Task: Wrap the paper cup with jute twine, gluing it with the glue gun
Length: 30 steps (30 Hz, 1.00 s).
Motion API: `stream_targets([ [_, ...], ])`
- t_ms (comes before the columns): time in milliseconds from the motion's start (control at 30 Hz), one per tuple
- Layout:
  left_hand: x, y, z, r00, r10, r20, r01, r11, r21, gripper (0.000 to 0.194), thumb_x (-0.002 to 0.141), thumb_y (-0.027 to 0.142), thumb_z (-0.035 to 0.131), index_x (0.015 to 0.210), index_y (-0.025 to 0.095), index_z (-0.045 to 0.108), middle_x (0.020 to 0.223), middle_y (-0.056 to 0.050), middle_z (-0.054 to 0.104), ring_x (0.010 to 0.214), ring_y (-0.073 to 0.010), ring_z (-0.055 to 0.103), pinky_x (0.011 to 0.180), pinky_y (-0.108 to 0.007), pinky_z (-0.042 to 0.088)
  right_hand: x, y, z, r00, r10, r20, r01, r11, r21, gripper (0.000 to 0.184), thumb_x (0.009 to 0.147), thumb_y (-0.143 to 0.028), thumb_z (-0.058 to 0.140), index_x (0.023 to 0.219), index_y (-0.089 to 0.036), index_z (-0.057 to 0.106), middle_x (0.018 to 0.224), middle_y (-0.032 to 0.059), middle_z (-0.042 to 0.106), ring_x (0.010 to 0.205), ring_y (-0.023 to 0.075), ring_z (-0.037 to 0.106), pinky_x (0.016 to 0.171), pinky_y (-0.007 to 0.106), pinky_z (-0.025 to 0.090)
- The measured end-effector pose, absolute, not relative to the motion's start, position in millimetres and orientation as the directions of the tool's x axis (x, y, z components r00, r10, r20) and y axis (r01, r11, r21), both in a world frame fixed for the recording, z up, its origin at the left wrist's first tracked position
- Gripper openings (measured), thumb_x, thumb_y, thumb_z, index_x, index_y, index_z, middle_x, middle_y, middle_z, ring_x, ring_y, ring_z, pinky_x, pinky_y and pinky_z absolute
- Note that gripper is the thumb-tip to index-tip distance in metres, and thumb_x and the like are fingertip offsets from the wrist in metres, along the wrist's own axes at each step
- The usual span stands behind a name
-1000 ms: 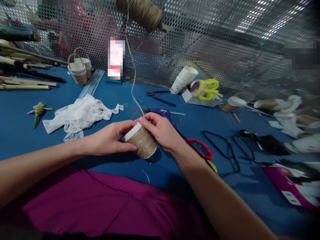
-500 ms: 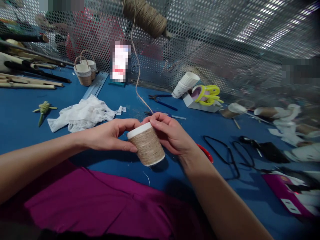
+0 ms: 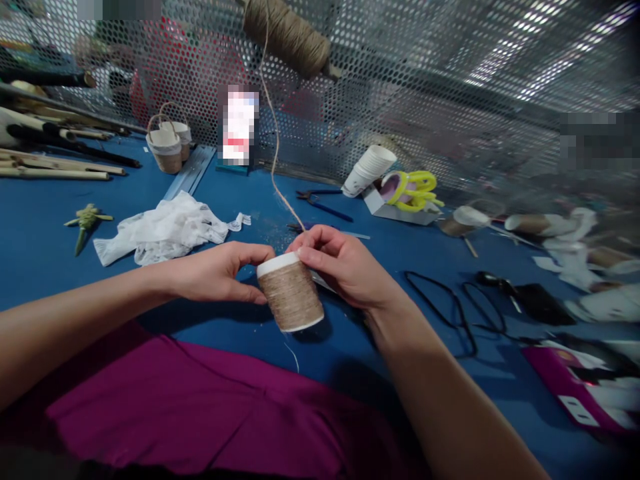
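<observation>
Wrapped cup (image 3: pixel 292 295) sat mid-view, prob. light, stiffish, crushable; best held by rim. R hand (image 3: pixel 353 270) pinched rim w/ fingers, approx. 1 o'clock; L hand (image 3: pixel 215 272) curled fingers by 9 o'clock, grip unclear.

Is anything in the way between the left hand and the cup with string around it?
No, nothing visible is in between. The left hand has its thumb right by the side of the cup. The right hand is at the rim, where the string comes down.
</observation>
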State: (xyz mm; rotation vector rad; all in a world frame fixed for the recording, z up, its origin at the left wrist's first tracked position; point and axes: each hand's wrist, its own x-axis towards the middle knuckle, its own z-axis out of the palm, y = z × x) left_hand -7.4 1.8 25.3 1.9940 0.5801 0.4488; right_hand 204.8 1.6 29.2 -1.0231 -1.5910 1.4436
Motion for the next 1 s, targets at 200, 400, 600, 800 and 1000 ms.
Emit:
stream_targets([
  [200,-4.0,-0.5,25.9,0.817,0.577,-0.009,0.244,-0.331,0.912,0.019,0.073,0.023,0.064,0.084,0.015,0.050,0.081,0.001,0.055,0.075,-0.0123,0.052,0.069,-0.024,0.042,196.8,-10.0,37.6,-0.442,0.896,0.041,0.348,0.213,-0.913,0.016,0.075,-0.029,0.061,0.070,-0.020,0.050,0.073,-0.0010,0.053,0.069,0.0123,0.049,0.066,0.029,0.041],
  [400,1.4,-5.6,27.3,0.755,0.645,-0.119,0.322,-0.207,0.924,0.023,0.077,0.035,0.058,0.083,0.013,0.052,0.075,0.000,0.055,0.066,-0.0119,0.051,0.061,-0.024,0.041,188.5,-17.6,39.6,-0.469,0.882,0.048,0.458,0.289,-0.841,0.014,0.079,-0.028,0.057,0.072,-0.020,0.048,0.073,-0.0012,0.054,0.068,0.0125,0.049,0.063,0.027,0.041],
  [600,3.3,-7.3,24.9,0.704,0.695,-0.145,0.295,-0.100,0.950,0.017,0.077,0.029,0.052,0.081,0.013,0.050,0.074,-0.001,0.056,0.068,-0.0123,0.052,0.064,-0.025,0.042,187.1,-19.6,40.7,-0.474,0.878,0.067,0.485,0.324,-0.813,0.013,0.081,-0.026,0.055,0.072,-0.020,0.048,0.073,-0.0014,0.054,0.068,0.0120,0.050,0.064,0.027,0.041],
  [800,6.5,-9.0,20.7,0.674,0.720,-0.163,0.227,0.007,0.974,0.014,0.074,0.026,0.053,0.073,0.014,0.047,0.067,0.003,0.050,0.060,-0.0082,0.047,0.061,-0.023,0.038,184.1,-24.4,42.8,-0.472,0.877,0.091,0.554,0.375,-0.743,0.010,0.081,-0.024,0.055,0.074,-0.019,0.050,0.075,0.0002,0.055,0.070,0.0131,0.051,0.067,0.028,0.041],
  [1000,6.5,-9.9,22.2,0.661,0.735,-0.151,0.218,0.004,0.976,0.015,0.073,0.027,0.053,0.071,0.014,0.046,0.066,0.002,0.050,0.062,-0.0099,0.049,0.063,-0.026,0.041,182.8,-26.1,45.0,-0.491,0.856,0.161,0.521,0.436,-0.734,0.010,0.081,-0.027,0.056,0.075,-0.020,0.053,0.080,0.0015,0.057,0.075,0.0142,0.053,0.072,0.030,0.043],
])
